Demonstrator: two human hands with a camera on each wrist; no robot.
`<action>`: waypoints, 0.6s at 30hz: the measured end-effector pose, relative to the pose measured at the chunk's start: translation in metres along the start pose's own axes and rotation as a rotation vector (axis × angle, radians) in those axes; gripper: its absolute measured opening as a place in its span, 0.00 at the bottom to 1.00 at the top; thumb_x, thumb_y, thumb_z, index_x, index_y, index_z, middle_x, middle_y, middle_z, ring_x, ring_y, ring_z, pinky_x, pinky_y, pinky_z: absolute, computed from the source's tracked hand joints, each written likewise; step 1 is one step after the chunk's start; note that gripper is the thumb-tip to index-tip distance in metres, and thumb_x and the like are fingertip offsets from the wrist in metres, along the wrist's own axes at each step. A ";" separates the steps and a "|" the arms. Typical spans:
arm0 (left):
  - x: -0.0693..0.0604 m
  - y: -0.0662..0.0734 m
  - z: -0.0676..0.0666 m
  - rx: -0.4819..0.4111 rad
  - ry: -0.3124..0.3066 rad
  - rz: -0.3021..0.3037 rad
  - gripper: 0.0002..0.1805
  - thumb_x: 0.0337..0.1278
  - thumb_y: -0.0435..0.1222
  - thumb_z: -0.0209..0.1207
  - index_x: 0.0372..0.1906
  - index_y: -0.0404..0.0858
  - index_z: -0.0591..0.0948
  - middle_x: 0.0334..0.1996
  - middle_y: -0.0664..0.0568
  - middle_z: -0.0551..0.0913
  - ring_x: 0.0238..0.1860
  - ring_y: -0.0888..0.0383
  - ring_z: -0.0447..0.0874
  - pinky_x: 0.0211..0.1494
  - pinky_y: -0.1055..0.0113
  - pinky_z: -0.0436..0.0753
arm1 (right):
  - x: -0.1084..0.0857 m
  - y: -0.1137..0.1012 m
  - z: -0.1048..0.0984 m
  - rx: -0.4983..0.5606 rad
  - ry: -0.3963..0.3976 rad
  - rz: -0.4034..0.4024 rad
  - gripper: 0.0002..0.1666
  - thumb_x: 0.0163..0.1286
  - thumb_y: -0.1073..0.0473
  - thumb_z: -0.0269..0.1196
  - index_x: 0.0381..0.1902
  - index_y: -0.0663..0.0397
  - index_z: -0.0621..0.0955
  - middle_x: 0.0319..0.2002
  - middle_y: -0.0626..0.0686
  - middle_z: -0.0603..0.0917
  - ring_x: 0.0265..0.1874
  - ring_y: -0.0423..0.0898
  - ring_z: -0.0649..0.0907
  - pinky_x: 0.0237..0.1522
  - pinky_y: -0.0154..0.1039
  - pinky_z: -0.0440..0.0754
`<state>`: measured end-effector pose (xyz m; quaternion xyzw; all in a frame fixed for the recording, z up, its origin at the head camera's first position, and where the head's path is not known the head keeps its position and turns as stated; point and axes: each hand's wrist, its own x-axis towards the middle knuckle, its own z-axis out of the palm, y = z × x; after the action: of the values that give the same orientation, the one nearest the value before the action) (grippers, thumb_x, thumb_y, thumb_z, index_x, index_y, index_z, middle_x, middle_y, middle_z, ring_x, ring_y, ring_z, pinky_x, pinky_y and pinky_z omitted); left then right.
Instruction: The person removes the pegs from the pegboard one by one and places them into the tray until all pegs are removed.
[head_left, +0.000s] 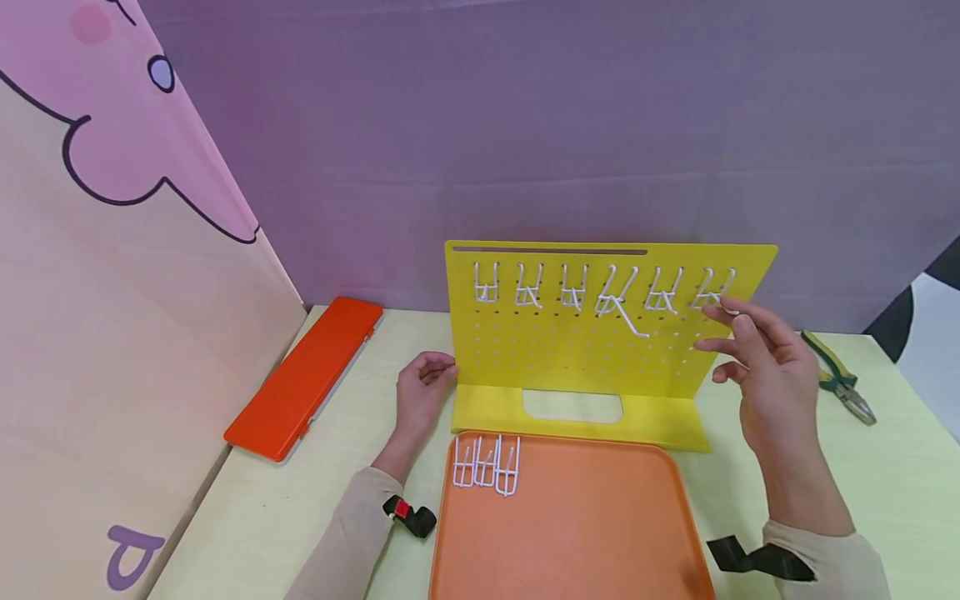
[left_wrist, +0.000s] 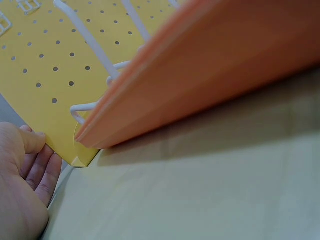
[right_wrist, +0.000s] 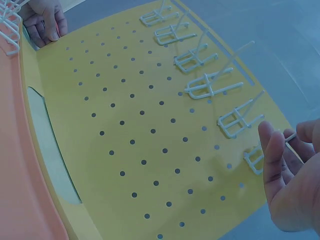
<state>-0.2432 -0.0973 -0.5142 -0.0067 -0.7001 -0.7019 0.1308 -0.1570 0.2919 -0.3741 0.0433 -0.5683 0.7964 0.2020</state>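
Observation:
A yellow pegboard (head_left: 570,350) stands upright on its base, with a row of white wire hooks (head_left: 573,296) along its upper part. My left hand (head_left: 423,392) grips the board's left edge; the left wrist view shows the thumb in front and the fingers behind. At the board's upper right, my right hand (head_left: 780,367) pinches the protruding prong of the rightmost hook (right_wrist: 254,159), whose frame lies against the board. The fingers partly cover that hook. One middle hook (head_left: 618,292) has a longer prong than its neighbours.
An orange tray (head_left: 570,525) lies before the board, with three loose white hooks (head_left: 486,465) at its far left corner. Pliers (head_left: 840,379) with green handles lie at the right. A red-orange flat case (head_left: 307,375) lies at the left, beside a printed wall.

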 end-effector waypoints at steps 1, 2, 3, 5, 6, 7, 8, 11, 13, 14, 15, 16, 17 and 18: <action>0.000 0.000 0.000 0.004 0.000 0.000 0.04 0.69 0.22 0.70 0.45 0.29 0.88 0.41 0.36 0.91 0.39 0.61 0.87 0.48 0.75 0.85 | 0.000 0.001 -0.001 -0.004 0.005 0.001 0.20 0.83 0.62 0.65 0.68 0.63 0.85 0.53 0.50 0.94 0.36 0.44 0.94 0.24 0.30 0.83; 0.000 0.000 0.000 0.006 0.001 -0.001 0.04 0.69 0.22 0.70 0.45 0.29 0.88 0.42 0.36 0.91 0.39 0.60 0.87 0.48 0.75 0.85 | 0.001 0.001 -0.001 0.001 0.007 0.004 0.20 0.83 0.62 0.65 0.67 0.64 0.85 0.53 0.51 0.94 0.37 0.44 0.94 0.24 0.30 0.83; 0.000 0.000 -0.001 0.010 0.001 -0.001 0.04 0.69 0.22 0.70 0.45 0.29 0.88 0.42 0.35 0.90 0.39 0.60 0.87 0.48 0.76 0.85 | 0.001 0.001 -0.002 0.001 0.009 0.007 0.20 0.83 0.62 0.66 0.67 0.64 0.85 0.53 0.50 0.94 0.37 0.43 0.94 0.24 0.30 0.84; 0.000 0.001 0.000 0.007 0.002 -0.001 0.04 0.69 0.22 0.70 0.45 0.29 0.88 0.42 0.34 0.90 0.40 0.59 0.87 0.48 0.75 0.85 | 0.002 0.001 -0.003 0.000 0.015 0.011 0.20 0.82 0.62 0.66 0.66 0.64 0.85 0.53 0.50 0.94 0.38 0.43 0.94 0.24 0.30 0.84; 0.000 0.001 0.000 0.004 0.003 -0.003 0.04 0.69 0.22 0.70 0.44 0.29 0.88 0.42 0.34 0.90 0.39 0.59 0.87 0.48 0.75 0.85 | 0.002 0.001 -0.003 0.001 0.019 0.010 0.20 0.82 0.62 0.67 0.66 0.65 0.85 0.53 0.50 0.94 0.37 0.43 0.94 0.24 0.30 0.84; 0.000 0.001 0.000 0.001 0.004 -0.005 0.04 0.68 0.22 0.71 0.44 0.30 0.88 0.42 0.34 0.90 0.39 0.59 0.87 0.48 0.75 0.85 | 0.002 0.001 -0.002 0.005 0.025 0.007 0.20 0.81 0.63 0.67 0.66 0.65 0.85 0.52 0.51 0.94 0.37 0.44 0.94 0.24 0.30 0.84; 0.000 0.000 0.000 -0.003 0.006 -0.007 0.04 0.68 0.22 0.71 0.43 0.30 0.88 0.42 0.34 0.90 0.39 0.59 0.87 0.47 0.75 0.85 | 0.002 0.000 -0.001 0.005 0.035 0.004 0.20 0.81 0.63 0.68 0.65 0.66 0.86 0.52 0.51 0.94 0.36 0.44 0.94 0.24 0.30 0.83; 0.000 0.001 0.001 -0.008 0.007 -0.005 0.05 0.67 0.22 0.71 0.42 0.31 0.88 0.41 0.35 0.90 0.38 0.60 0.87 0.47 0.75 0.86 | 0.001 -0.003 0.003 0.001 0.087 -0.019 0.19 0.80 0.64 0.69 0.63 0.69 0.86 0.49 0.53 0.95 0.33 0.45 0.93 0.22 0.30 0.82; -0.001 0.001 0.000 -0.008 0.007 -0.005 0.05 0.67 0.21 0.70 0.42 0.31 0.88 0.41 0.35 0.90 0.38 0.60 0.87 0.47 0.75 0.86 | 0.000 -0.006 0.007 -0.002 0.129 -0.028 0.19 0.79 0.65 0.70 0.62 0.71 0.86 0.47 0.54 0.95 0.30 0.45 0.92 0.21 0.30 0.81; -0.001 0.002 0.000 -0.007 0.006 -0.003 0.04 0.68 0.21 0.70 0.42 0.31 0.88 0.41 0.35 0.90 0.38 0.61 0.87 0.47 0.75 0.86 | 0.000 -0.007 0.008 -0.010 0.148 -0.032 0.19 0.78 0.65 0.70 0.61 0.71 0.87 0.46 0.54 0.95 0.29 0.46 0.91 0.20 0.31 0.81; -0.001 0.002 0.000 -0.004 0.004 0.002 0.05 0.68 0.21 0.70 0.42 0.31 0.88 0.41 0.35 0.90 0.38 0.61 0.87 0.47 0.76 0.86 | -0.001 -0.007 0.009 -0.020 0.164 -0.039 0.18 0.78 0.65 0.70 0.60 0.72 0.87 0.45 0.55 0.95 0.29 0.46 0.91 0.20 0.31 0.80; -0.001 0.002 0.000 -0.002 0.003 0.002 0.05 0.68 0.21 0.70 0.43 0.30 0.88 0.41 0.35 0.91 0.38 0.61 0.87 0.47 0.76 0.86 | -0.001 -0.008 0.010 -0.029 0.175 -0.043 0.18 0.78 0.65 0.71 0.59 0.73 0.87 0.44 0.55 0.95 0.28 0.46 0.91 0.19 0.31 0.80; -0.001 0.002 0.000 0.002 0.003 0.002 0.05 0.68 0.21 0.70 0.43 0.30 0.88 0.41 0.35 0.91 0.38 0.61 0.87 0.47 0.76 0.86 | -0.001 -0.008 0.010 -0.039 0.183 -0.044 0.17 0.78 0.65 0.71 0.58 0.73 0.87 0.43 0.55 0.95 0.28 0.46 0.91 0.19 0.31 0.80; -0.002 0.002 0.000 0.007 0.003 0.002 0.05 0.68 0.21 0.70 0.44 0.30 0.88 0.42 0.35 0.91 0.39 0.61 0.87 0.47 0.76 0.86 | -0.002 -0.008 0.010 -0.047 0.187 -0.043 0.17 0.78 0.66 0.71 0.58 0.73 0.87 0.41 0.55 0.95 0.28 0.46 0.91 0.19 0.31 0.80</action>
<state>-0.2413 -0.0970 -0.5124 -0.0060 -0.7023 -0.6995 0.1323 -0.1545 0.2840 -0.3642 -0.0238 -0.5644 0.7790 0.2721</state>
